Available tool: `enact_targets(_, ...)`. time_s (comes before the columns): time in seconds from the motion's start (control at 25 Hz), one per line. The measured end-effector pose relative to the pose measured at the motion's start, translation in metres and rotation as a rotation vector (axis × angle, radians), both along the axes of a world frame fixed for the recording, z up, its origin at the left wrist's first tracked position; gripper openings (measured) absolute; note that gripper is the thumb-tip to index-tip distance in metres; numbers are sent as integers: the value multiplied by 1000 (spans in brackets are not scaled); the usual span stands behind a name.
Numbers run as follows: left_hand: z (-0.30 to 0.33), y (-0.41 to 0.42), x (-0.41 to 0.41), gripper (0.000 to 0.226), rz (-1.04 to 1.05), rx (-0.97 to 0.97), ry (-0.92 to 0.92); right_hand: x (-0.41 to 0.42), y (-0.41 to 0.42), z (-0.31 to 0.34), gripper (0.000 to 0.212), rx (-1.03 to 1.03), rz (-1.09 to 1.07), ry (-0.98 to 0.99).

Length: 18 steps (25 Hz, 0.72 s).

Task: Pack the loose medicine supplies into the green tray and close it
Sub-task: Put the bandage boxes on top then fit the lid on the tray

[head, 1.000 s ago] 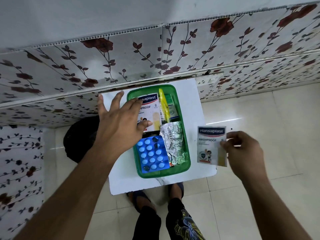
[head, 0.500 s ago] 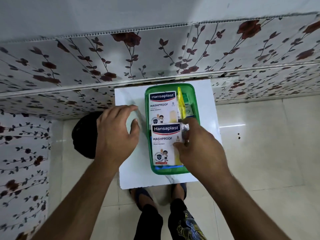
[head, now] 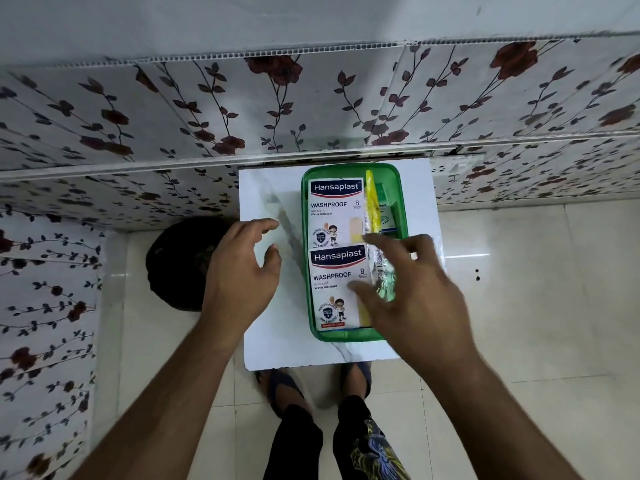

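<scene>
On the small white tabletop (head: 266,334) sits the green tray (head: 348,336), a translucent plastic rectangle with rounded corners and no lid on it. Inside the tray, along its left side, two flat glossy plaster packets lie end to end: the far packet (head: 335,211) and the near packet (head: 334,285), each printed "Hansaplast", "WASHPROOF", "8" and "Water resistant". Right of them in the tray lie a yellow strip (head: 372,202) and crinkled silver foil (head: 382,275). Over the tray's right half hovers the right hand (head: 415,292), blurred, fingers spread and gripping nothing, its thumb above the near packet. Left of the tray, the left hand (head: 239,271) hovers over the tabletop, loosely curled and empty.
</scene>
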<state>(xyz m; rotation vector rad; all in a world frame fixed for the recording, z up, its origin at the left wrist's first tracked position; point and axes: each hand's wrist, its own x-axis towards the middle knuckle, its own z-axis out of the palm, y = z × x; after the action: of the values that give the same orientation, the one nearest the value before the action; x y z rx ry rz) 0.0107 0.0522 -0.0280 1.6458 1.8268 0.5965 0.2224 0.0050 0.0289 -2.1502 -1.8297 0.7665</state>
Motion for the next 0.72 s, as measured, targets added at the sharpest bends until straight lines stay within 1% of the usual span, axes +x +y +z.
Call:
enact_targets(0.08,-5,-2,1,29,84,-125,-74,20,-1,2,47,90,-194,-23)
enact_targets(0.12,-9,-3,2,27,107,-209,-87,28,-1,-1,46,45,-229,-70)
enact_targets(0.2,-17,-4,10,23,97,-378,-85,35,-3,-13,44,-164,-150,-123)
enact_targets(0.24,-19,-4,14,24,78,-442,-87,34,-5,-22,38,-212,-103,-101)
enact_targets(0.32,-21,-1,22,28,61,-524,-114,31,-5,-35,20,-161,-73,-63)
enact_targets(0.4,-23,3,29,25,68,-571,-135,31,-3,-39,11,-107,-67,-52)
enact_targets(0.48,-23,7,32,22,94,-600,-146,32,-3,-35,9,-67,-70,-35)
enact_targets(0.56,-21,11,37,24,139,-617,-168,39,-3,-28,10,-28,-82,-26)
enact_targets(0.6,-22,13,40,27,141,-616,-155,44,-4,-23,10,-9,-88,-28)
enact_targets(0.64,-21,12,45,30,133,-608,-103,49,-4,-17,11,11,-94,-36)
enact_targets(0.72,-22,8,52,25,104,-571,5,59,-8,-7,12,43,-104,-53)
